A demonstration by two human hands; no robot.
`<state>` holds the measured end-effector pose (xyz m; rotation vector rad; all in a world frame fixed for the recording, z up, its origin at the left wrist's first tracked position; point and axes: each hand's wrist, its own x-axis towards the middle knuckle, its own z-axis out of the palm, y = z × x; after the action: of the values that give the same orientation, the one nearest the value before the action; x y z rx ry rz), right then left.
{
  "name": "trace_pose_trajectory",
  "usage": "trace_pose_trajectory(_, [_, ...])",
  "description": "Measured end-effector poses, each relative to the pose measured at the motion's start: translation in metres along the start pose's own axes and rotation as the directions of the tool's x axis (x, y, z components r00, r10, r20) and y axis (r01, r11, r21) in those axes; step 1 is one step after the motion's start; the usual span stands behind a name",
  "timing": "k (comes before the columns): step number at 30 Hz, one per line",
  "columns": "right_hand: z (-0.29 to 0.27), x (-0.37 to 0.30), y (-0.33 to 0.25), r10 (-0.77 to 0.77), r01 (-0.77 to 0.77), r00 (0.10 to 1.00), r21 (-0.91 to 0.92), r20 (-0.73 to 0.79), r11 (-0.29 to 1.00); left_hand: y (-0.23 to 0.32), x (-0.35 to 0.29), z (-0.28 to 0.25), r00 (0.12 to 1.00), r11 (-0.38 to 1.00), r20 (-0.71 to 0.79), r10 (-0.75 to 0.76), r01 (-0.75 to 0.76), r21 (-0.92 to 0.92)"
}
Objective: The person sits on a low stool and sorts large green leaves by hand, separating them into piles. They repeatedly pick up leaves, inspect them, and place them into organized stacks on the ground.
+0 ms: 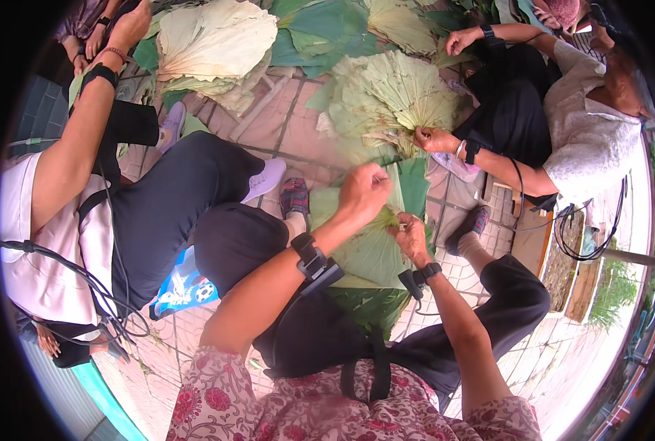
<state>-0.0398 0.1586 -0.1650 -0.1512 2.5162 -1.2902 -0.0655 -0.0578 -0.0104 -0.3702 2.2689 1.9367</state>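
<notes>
A large green lotus leaf lies spread between my legs on top of other leaves, its veins running out from a pale centre. My right hand is closed, thumb and finger pinching the leaf at that centre. Just above and to the left, my left hand is raised over the leaf with curled fingers. Whatever it may hold is hidden by the hand. Below the pale leaf, darker green leaves show near my lap. Both of my wrists wear black strapped devices.
Dry pale leaves and a fanned yellow-green stack lie ahead on the pink paving. A co-worker's hand touches that stack at right. Another person sits close on my left, by a blue bag. Wooden boards stand at right.
</notes>
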Motion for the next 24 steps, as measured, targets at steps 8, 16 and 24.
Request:
trace_pose_trajectory(8, [0.008, -0.008, -0.03, -0.001, -0.013, 0.976, 0.065, 0.218, 0.998, 0.006, -0.014, 0.006, 0.999, 0.991, 0.026, 0.047, -0.05, 0.122])
trace_pose_trajectory(16, [0.011, 0.003, -0.105, 0.373, -0.372, 0.798, -0.101, 0.473, 0.923, 0.018, -0.035, -0.005, 0.995, 0.973, -0.049, 0.085, -0.072, 0.22])
trace_pose_trajectory(24, [-0.002, 0.034, -0.112, 0.058, -0.054, 0.915, -0.022, 0.4, 0.998, 0.026, -0.04, -0.006, 0.986, 0.975, -0.063, 0.154, -0.141, 0.174])
